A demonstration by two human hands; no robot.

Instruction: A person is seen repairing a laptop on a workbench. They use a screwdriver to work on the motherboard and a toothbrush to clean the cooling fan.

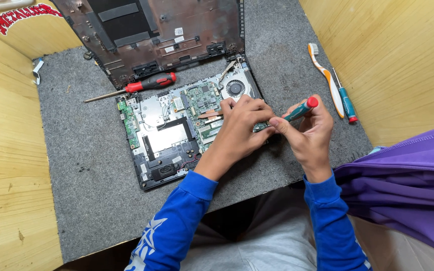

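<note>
Opened laptop (187, 130) lying on grey mat (86, 150); left hand (239, 130) pressing fingertips onto the board, steadying it; right hand (307, 133) pinching teal screwdriver (300, 110), tip angled toward the board edge.

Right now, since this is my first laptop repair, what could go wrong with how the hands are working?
The small screwdriver in the right hand may slip and scratch the green circuit board. The left hand rests directly on bare components and might stress them. The red-handled screwdriver lies against the open laptop's edge and could roll onto it.
</note>
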